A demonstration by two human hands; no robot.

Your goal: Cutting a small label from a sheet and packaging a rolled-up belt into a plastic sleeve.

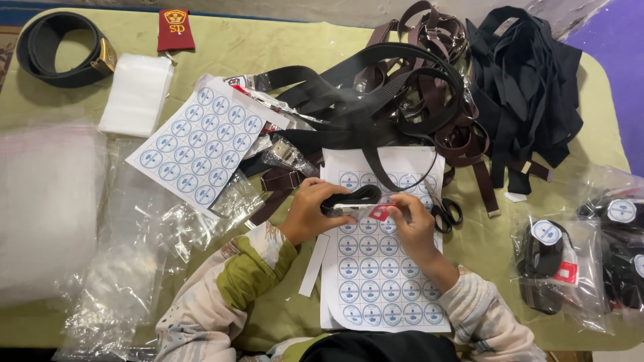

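My left hand grips a rolled black belt inside a clear plastic bag with a small red tag. My right hand pinches the same bag at its right end, fingers on the plastic near the tag. Both hands hover over a white sheet of round blue stickers lying on the green table. A second sticker sheet lies tilted to the upper left.
A heap of black and brown belts covers the far middle and right. Bagged belts with stickers sit at the right. Clear plastic bags pile up on the left. Scissors lie by my right hand. A coiled belt rests far left.
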